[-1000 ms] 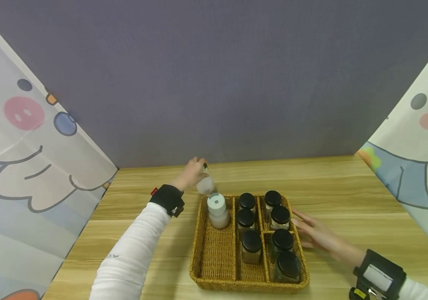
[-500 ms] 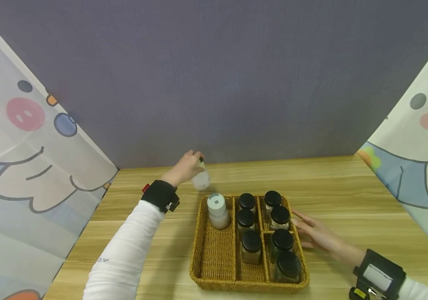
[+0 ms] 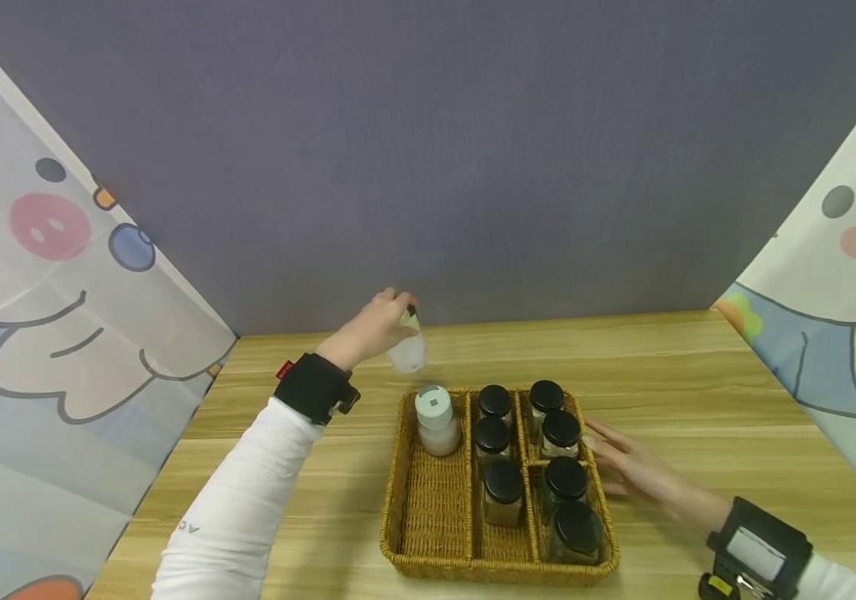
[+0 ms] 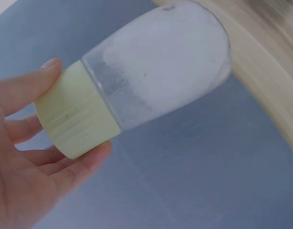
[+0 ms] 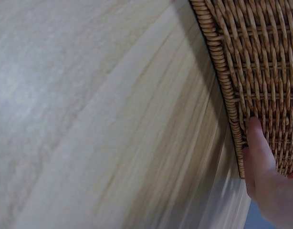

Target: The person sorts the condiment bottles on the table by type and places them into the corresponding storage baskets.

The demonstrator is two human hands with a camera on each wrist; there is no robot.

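Note:
In the head view my left hand [image 3: 371, 329] holds a seasoning jar [image 3: 407, 353] in the air, behind the back left corner of the wicker basket [image 3: 503, 572]. The left wrist view shows thumb and fingers gripping the jar's pale yellow-green lid [image 4: 77, 112]; its clear body [image 4: 172, 57] contains white powder and is tilted. With extended fingers, my right hand [image 3: 638, 471] touches the basket's right side; the right wrist view has those fingers [image 5: 261, 148] against the woven wall. A similar jar with a pale lid [image 3: 438, 425] stands in the left compartment.
Several black-lidded jars [image 3: 503, 492] stand in the basket's middle and right compartments. Under the basket is a wood-grain table [image 3: 683, 375]. A grey-purple panel [image 3: 428, 167] rises behind it, and cartoon-printed sheets [image 3: 37, 333] flank both sides.
My left hand has moved the jar up and away from the basket's back left corner, first drifting left, then slightly back right. The right hand and the basket have stayed put.

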